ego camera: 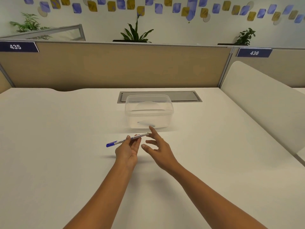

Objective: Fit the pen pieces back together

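Holding a whiteboard marker (127, 140) just above the white worktop (49, 146), the left hand (127, 150) pinches the barrel near its middle between thumb and fingertips; blue cap points left, bare end right. Right hand (158, 146) is spread, fingers straight and relaxed, gripping nothing, index tip just beside the marker's right end. Clear plastic box (149, 111) stands a little beyond both hands, lid on (something pale with a dark tip lies inside, too blurred to identify). Grey hatch (181, 96) is set into the worktop behind the box.

Judgement: step in hand looks like passing or steadying the marker between hands. To do it well, keep the barrel level, let the right hand take the free end before the left pinch loosens, and stay clear of the box wall.
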The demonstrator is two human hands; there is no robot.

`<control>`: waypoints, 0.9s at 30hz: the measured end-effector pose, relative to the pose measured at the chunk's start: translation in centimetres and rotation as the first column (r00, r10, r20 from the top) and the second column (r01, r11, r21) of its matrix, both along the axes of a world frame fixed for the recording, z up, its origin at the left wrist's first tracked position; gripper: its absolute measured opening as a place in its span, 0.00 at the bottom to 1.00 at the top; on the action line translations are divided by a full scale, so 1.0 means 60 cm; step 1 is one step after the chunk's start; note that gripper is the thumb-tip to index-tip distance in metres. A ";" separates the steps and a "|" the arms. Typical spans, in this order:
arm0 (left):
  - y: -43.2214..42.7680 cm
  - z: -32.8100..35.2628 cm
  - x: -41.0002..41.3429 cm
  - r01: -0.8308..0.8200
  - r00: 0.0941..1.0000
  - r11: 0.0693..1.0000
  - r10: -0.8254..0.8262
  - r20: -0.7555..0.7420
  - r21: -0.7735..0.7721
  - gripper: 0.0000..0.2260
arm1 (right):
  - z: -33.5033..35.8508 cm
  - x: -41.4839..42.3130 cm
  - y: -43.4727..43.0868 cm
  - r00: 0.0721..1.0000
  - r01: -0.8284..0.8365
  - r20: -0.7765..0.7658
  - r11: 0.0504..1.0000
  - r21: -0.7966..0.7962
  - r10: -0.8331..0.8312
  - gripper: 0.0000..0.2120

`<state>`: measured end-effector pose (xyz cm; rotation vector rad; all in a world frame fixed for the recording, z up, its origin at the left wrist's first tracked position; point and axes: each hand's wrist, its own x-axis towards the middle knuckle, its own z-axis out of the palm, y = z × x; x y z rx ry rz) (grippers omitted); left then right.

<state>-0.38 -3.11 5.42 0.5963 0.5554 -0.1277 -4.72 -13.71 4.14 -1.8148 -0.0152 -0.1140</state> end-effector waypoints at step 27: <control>0.122 -0.046 0.033 -0.086 0.995 0.980 0.095 -0.042 0.177 0.08 | -0.070 0.068 0.054 0.867 -0.122 0.060 0.327 -0.937 0.495 0.11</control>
